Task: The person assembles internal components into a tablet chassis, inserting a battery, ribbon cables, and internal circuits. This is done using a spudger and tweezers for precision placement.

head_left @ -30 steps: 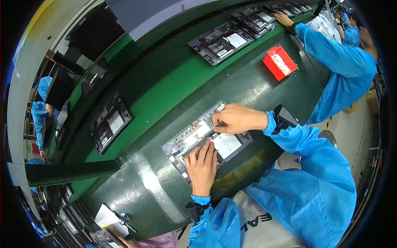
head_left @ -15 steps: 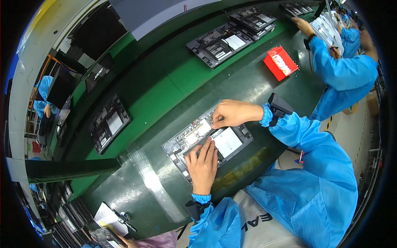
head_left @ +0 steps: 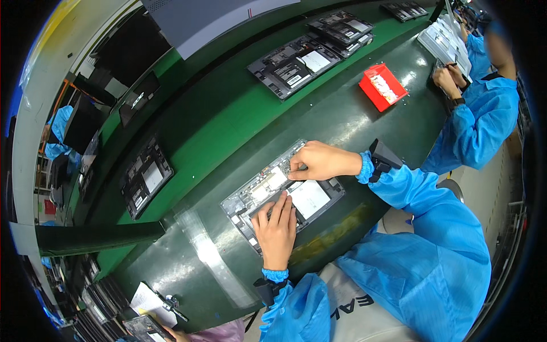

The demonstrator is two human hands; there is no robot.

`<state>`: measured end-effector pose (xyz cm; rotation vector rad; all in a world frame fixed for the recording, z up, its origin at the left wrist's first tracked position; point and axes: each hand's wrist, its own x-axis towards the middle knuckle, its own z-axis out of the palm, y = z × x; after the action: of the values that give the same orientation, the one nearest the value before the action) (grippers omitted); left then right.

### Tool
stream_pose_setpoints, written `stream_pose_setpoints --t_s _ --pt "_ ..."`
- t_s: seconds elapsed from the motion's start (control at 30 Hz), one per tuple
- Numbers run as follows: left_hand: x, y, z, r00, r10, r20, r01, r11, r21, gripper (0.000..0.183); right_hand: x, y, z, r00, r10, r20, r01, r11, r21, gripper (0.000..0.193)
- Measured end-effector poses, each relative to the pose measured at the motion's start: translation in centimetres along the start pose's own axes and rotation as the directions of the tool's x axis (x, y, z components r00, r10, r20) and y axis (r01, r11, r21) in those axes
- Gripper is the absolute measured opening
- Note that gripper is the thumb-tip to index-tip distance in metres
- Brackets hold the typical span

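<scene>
An opened flat device, like a laptop base [head_left: 238, 210], lies slantwise on the dark green bench in front of me. Bare circuit boards [head_left: 268, 185] run along its far side, and a battery with a white label [head_left: 310, 198] sits on its near side. My left hand [head_left: 275, 233] rests over the near left part of the device with its fingers stretched out. Above the boards, at the upper right part, my right hand [head_left: 323, 161] has its thumb and fingers pinched together. Whatever is between those fingertips is hidden.
A red bin [head_left: 383, 88] of small white pieces stands far right. Similar opened devices [head_left: 293, 65] lie on the green strip beyond, one more [head_left: 147, 178] to the left. A co-worker's hands [head_left: 448, 78] work at right. Clear tape [head_left: 208, 251] crosses the bench; papers [head_left: 151, 305] lie lower left.
The view has shifted slightly. My hands stay at nearly the same spots on the device. The co-worker at right has drawn a reaching arm back, bringing both hands together.
</scene>
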<state>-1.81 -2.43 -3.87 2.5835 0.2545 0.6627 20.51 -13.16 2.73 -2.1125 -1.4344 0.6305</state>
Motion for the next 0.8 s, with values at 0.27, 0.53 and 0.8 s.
stream_pose_setpoints --t_s 0.27,0.53,0.8 --pt "0.1 -0.1 0.0 1.000 0.010 -0.004 -0.010 1.000 -0.025 0.029 0.0 -1.1 3.2 0.961 -0.136 -0.239 0.067 0.959 -0.274 0.046" --pt "0.0 -0.2 -0.1 1.000 0.003 -0.027 -0.004 0.998 -0.069 0.030 0.9 -0.9 4.0 0.979 -0.070 -0.191 0.032 0.980 -0.196 0.046" --pt "-0.1 -0.5 -0.4 0.999 0.010 -0.038 -0.013 0.997 -0.078 0.030 0.2 1.2 3.2 0.758 -0.630 -0.170 0.494 0.724 -0.482 0.026"
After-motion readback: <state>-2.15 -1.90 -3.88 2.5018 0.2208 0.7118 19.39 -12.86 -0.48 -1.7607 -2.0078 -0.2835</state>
